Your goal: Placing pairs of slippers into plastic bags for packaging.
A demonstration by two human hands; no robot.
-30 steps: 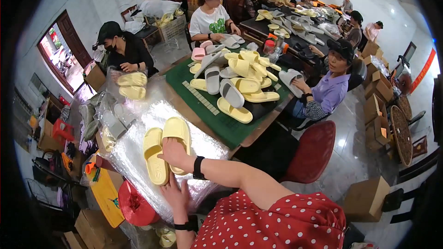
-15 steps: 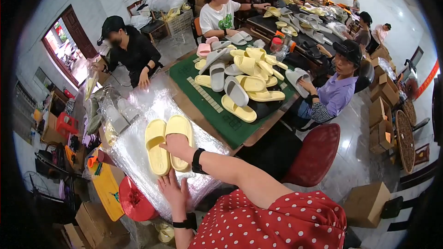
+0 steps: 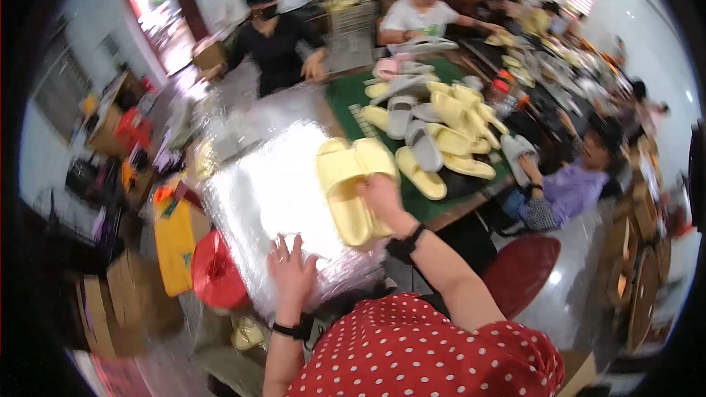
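Note:
A pair of pale yellow slide slippers [image 3: 340,190] lies side by side, toes away from me, at the right part of a stack of clear plastic film [image 3: 257,176]. My right hand [image 3: 382,197] grips the pair across the right slipper, with its fingers curled in at the gap between the two; the fingertips are partly hidden. Left of the slippers' heels, my left hand [image 3: 292,270] rests on the shiny film. Its fingers are spread and hold nothing. The picture is somewhat blurred.
Beyond the film stands a green-topped table [image 3: 349,95] heaped with yellow and grey slippers [image 3: 452,114]. Co-workers sit or stand around it. A red roll [image 3: 217,270] and a yellow board [image 3: 173,246] lie left of the film. A red chair [image 3: 521,276] stands to the right.
My right hand has carried the yellow slippers rightward across the film. My left hand has come off the slipper's heel and lies spread on the film. The view has turned left.

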